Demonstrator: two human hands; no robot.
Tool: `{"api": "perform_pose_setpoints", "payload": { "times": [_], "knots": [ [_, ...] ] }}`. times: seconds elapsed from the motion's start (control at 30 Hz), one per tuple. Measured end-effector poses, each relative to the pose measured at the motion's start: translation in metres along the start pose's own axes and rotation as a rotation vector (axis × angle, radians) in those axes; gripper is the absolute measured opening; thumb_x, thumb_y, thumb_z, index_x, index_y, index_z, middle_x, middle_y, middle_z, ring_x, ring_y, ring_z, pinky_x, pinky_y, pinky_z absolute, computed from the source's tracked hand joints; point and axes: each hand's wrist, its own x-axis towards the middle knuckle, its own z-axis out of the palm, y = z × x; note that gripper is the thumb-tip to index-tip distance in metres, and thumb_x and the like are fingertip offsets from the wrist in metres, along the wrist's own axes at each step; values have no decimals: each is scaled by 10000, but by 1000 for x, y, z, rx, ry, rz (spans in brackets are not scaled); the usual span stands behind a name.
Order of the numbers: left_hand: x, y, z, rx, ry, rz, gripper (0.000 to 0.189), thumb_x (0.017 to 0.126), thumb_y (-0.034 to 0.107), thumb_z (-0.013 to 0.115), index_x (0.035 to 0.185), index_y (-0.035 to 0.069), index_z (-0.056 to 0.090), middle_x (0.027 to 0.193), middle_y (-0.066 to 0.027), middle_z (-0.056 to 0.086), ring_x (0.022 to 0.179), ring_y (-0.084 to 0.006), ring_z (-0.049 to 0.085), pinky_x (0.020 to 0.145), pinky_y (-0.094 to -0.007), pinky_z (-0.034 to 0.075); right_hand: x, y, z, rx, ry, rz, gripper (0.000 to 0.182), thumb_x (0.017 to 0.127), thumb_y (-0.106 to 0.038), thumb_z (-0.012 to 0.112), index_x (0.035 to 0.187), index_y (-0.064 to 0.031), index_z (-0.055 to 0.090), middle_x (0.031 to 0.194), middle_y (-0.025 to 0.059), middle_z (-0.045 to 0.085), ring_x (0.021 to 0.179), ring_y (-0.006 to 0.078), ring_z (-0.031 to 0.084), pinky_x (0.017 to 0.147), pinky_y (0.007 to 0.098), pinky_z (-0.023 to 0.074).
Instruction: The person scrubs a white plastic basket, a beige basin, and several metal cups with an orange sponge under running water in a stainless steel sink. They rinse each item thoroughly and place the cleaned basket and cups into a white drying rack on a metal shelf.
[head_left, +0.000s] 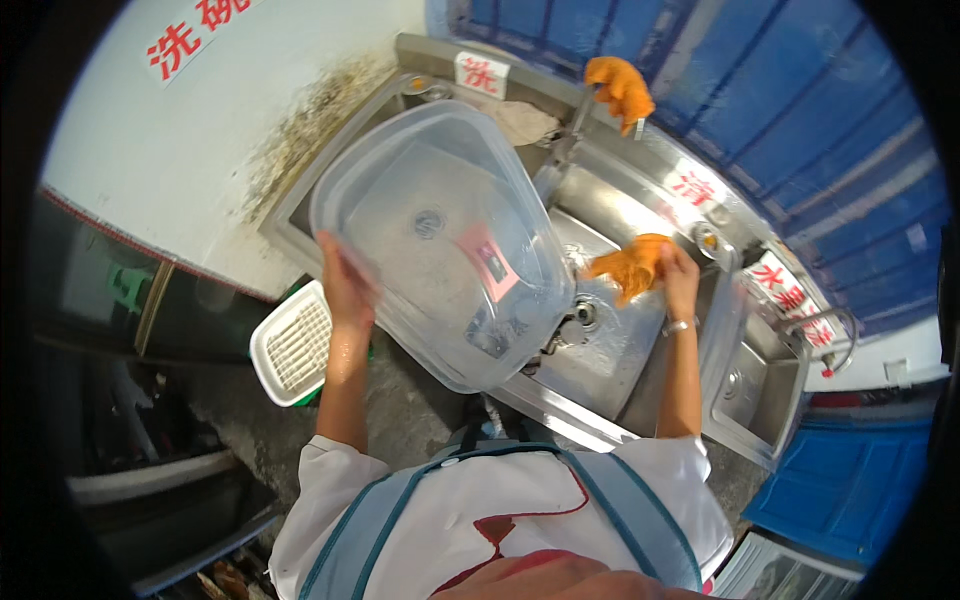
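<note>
My left hand (346, 285) grips the near left rim of a large clear plastic tub (442, 255), tilted over the left part of a stainless steel sink (600, 337). The tub bears a pink label. In my right hand (677, 271) is a wet-looking orange cloth (637, 262), held bunched over the middle basin, just right of the tub. A second orange cloth (621, 88) hangs over the faucet at the back. The fingers under the tub's rim are partly blurred.
A white basket (292, 345) stands low at the left. A beige cloth (523, 121) lies on the sink's back ledge. At the right are a small basin (757, 382) with a curved faucet (844, 330) and a blue plastic container (825, 480). A white wall borders the left.
</note>
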Motion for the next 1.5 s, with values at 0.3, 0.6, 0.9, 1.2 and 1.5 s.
{"api": "perform_pose_setpoints", "payload": {
  "times": [0.3,0.6,0.9,1.2,1.5],
  "knots": [
    [-50,-93,124,51,-294,-306,410,835,505,412,664,133,429,446,6,374,373,-117,419,342,-249,370,-115,-121,-83,203,255,-112,284,852,-315,487,889,-35,506,788,39,536,709,107,500,625,260,414],
    [-168,-111,238,146,-708,-341,482,823,538,403,580,122,395,442,-30,404,346,-152,432,350,-278,376,-59,-103,-93,-499,570,-502,441,882,-294,374,1281,-112,334,1336,161,265,1258,367,149,1005,501,107],
    [-153,-119,265,5,-635,-255,471,846,515,376,583,125,398,467,-8,385,387,-132,394,367,-264,357,-233,-89,-78,-373,37,-327,345,813,-205,473,1117,-41,487,1144,175,447,1137,344,347,958,429,224],
    [-231,-121,296,133,-987,-147,450,884,438,344,608,93,429,501,-52,481,463,-135,505,452,-268,440,-89,-79,-189,-394,842,-645,547,748,-253,517,1219,-26,356,1313,229,246,1242,383,162,1007,466,115],
    [-218,-118,327,32,-687,13,510,829,497,435,554,69,398,423,-77,444,337,-173,452,350,-254,386,-165,15,-72,71,514,-429,464,809,-154,419,1238,0,335,1263,251,298,1201,420,218,1001,477,131]
  ]
}}
